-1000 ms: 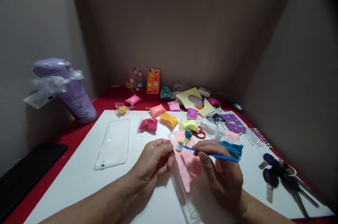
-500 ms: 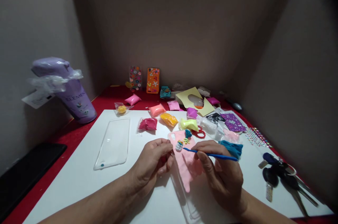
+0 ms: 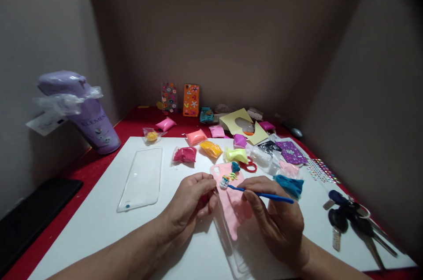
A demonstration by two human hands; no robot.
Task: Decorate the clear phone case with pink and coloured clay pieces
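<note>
My left hand [image 3: 194, 198] pinches the left edge of a clear phone case [image 3: 228, 245], whose upper part is covered with a thin pink clay layer [image 3: 233, 209]. Between the fingers of my right hand [image 3: 277, 216] is a blue modelling tool [image 3: 269, 196]. Its tip touches or nearly touches a small white clay figure [image 3: 224, 184] with coloured bits on top. Beside that figure on the pink clay sit a yellow striped piece [image 3: 233, 176] and a teal piece [image 3: 235, 167]. My right palm and fingers hide the right side of the case.
Another clear case [image 3: 142, 178] lies at left. Clay packets, such as a red one [image 3: 185, 155] and a yellow one [image 3: 211, 149], lie beyond my hands, with red scissors [image 3: 251, 166]. Keys [image 3: 350, 218] and rhinestones [image 3: 322, 171] are at right; a purple tumbler [image 3: 95, 121] stands left.
The blue tool and my right hand have shifted slightly left, bringing the tip up to the white clay figure. My left hand stays on the case edge.
</note>
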